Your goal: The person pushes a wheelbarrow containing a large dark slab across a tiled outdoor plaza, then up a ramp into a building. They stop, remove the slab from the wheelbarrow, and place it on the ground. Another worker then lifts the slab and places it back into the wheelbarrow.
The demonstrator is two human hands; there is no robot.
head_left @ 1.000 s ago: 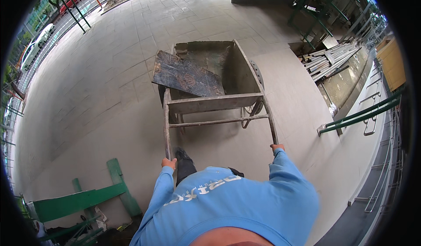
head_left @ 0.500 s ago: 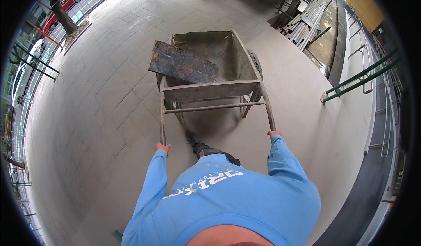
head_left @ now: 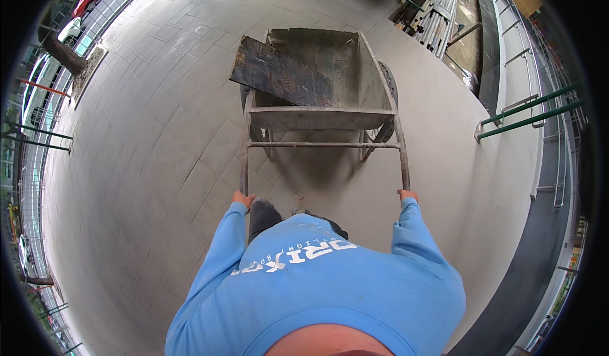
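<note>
Two bare hands grip the rear handles of a grey, mud-caked metal wheelbarrow on a pale paved forecourt, seen from above the head of a person in a light blue long-sleeved sweatshirt. The left hand is closed around the end of the rusty left handle bar; the right hand is closed likewise around the end of the right handle bar. Both arms are stretched forward and the barrow stands directly ahead of the person, its tray at the middle of the view. A dark, weathered flat board lies slanted across the left side of the tray, one corner jutting past the front left rim. A crossbar joins the two handles just behind the tray, and part of a dark wheel shows on the right side. One dark shoe is set on the paving between the handles, close to the left hand. Green metal railings run along a raised edge to the right, with stacked metal profiles beyond the barrow at upper right. A tree trunk and a fence stand at far left.
</note>
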